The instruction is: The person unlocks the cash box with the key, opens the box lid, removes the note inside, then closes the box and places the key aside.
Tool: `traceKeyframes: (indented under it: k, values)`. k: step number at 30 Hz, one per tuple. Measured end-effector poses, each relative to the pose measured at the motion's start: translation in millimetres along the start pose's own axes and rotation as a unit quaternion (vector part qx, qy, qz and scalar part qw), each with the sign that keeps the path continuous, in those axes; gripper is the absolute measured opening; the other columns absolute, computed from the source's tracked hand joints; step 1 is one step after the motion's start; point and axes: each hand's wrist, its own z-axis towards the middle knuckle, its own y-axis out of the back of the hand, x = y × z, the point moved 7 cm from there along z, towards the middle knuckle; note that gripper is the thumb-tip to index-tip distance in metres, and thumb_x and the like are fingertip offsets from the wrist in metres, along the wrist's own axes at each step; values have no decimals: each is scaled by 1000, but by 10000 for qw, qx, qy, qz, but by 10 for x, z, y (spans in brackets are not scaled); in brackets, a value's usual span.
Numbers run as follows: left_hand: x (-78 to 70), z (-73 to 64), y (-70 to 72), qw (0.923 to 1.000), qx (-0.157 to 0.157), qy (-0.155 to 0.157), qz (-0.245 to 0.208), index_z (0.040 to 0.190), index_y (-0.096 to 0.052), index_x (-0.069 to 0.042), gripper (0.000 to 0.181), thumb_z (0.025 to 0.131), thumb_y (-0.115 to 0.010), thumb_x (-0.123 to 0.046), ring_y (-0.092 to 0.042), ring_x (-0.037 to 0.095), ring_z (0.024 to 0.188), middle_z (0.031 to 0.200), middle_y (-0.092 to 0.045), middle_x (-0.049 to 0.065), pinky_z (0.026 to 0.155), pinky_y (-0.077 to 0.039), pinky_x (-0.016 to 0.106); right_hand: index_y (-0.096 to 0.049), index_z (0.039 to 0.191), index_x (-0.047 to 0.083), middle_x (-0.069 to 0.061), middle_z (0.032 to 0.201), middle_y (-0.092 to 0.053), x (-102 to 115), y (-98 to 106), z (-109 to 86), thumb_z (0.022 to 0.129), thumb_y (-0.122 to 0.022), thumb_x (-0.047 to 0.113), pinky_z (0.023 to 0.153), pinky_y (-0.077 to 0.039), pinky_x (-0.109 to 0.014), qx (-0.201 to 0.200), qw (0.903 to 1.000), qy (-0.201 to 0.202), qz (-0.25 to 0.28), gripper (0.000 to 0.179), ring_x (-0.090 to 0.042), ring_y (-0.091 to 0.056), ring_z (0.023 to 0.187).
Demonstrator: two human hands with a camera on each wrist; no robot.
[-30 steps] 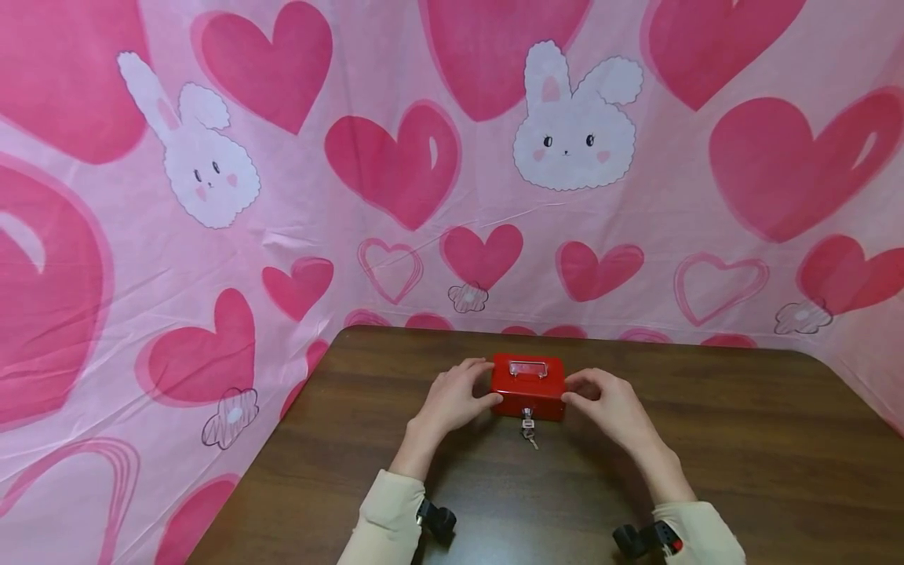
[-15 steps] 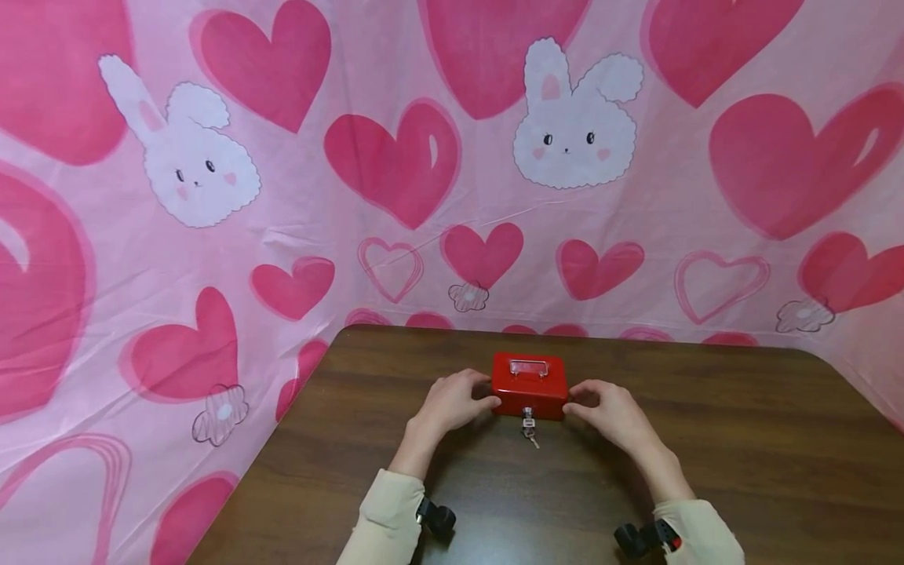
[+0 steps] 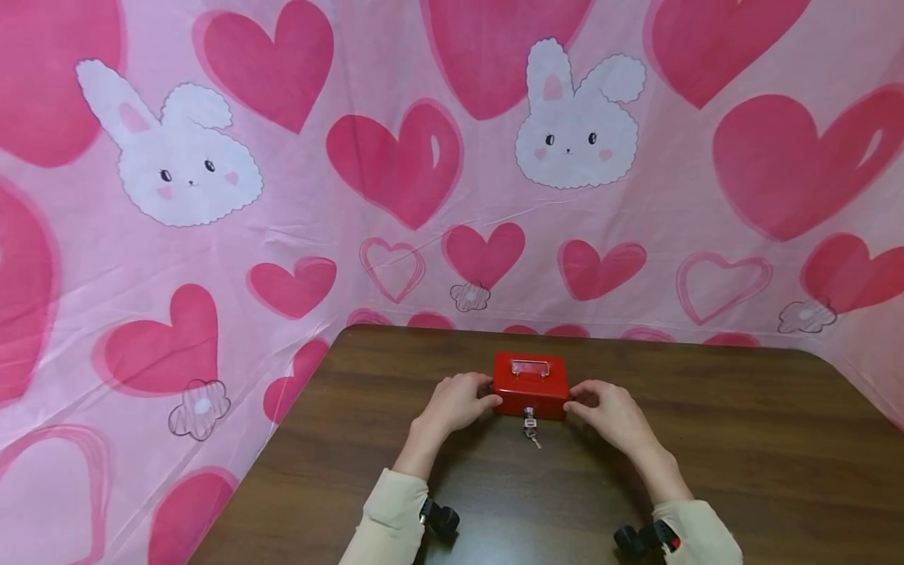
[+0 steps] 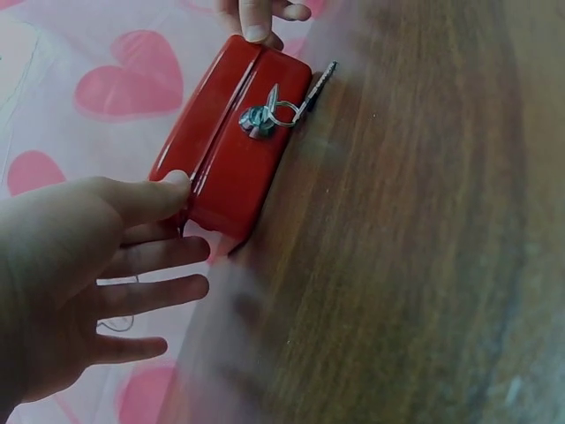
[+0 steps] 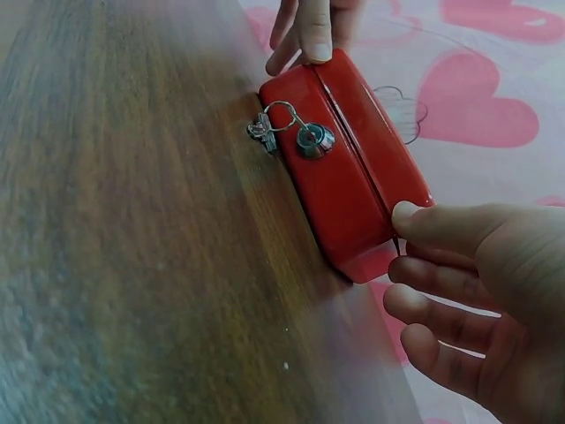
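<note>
A small red cash box (image 3: 531, 388) stands on the dark wooden table, its lid down and its silver handle (image 3: 530, 367) lying on top. A key sits in the front lock (image 4: 257, 122), with a ring and more keys (image 3: 531, 430) hanging from it. My left hand (image 3: 454, 404) holds the box's left side, thumb at the front corner by the lid seam. In the left wrist view the lower fingers stretch free below the box. On the opposite side, my right hand (image 3: 613, 414) grips in the same way, its thumb (image 5: 408, 216) on the lid's front corner and other fingers loosely bent.
The table (image 3: 706, 416) reaches back to a pink cloth backdrop (image 3: 487, 188) printed with hearts and rabbits. Black wrist cameras (image 3: 439, 518) are strapped over both beige sleeves (image 3: 391, 510).
Both hands' fingers have slid lower and forward along the box's sides, the right hand's most clearly. The box has stayed in place with its lid down.
</note>
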Motion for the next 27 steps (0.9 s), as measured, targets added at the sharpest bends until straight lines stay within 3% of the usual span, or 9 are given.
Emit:
traceKeyframes:
  k: [10, 16, 23, 27]
  values:
    - [-26, 1, 23, 9997, -65, -75, 229, 117, -73, -18, 32, 93, -68, -38, -61, 8, 75, 95, -75, -5, 75, -52, 29, -70, 113, 7, -9, 101, -73, 27, -5, -16, 90, -73, 29, 63, -52, -29, -68, 9999, -9, 109, 32, -15, -59, 70]
    - [-50, 12, 86, 9991, -327, -34, 266, 122, -72, -19, 36, 96, -63, -42, -67, 13, 89, 107, -76, -2, 85, -54, 36, -67, 117, 4, -13, 90, -72, 82, 27, -48, 93, -70, 29, 50, -52, -31, -178, 9982, -76, 572, 36, -19, -63, 61]
    - [-58, -21, 113, 9980, -589, 36, 237, 126, -70, -17, 40, 96, -62, -42, -70, 19, 99, 117, -74, 1, 87, -55, 40, -67, 119, 4, -11, 89, -72, 128, 32, -95, 93, -69, 29, 51, -52, -30, -380, 9974, -178, 580, 36, -20, -62, 60]
    - [-54, -38, 149, 9962, -853, 155, -36, 126, -70, -16, 41, 95, -63, -43, -69, 19, 100, 117, -74, 2, 88, -54, 42, -68, 117, 6, -12, 94, -73, 156, 48, -109, 95, -67, 31, 53, -52, -28, -719, 9959, -59, 539, 34, -18, -62, 59]
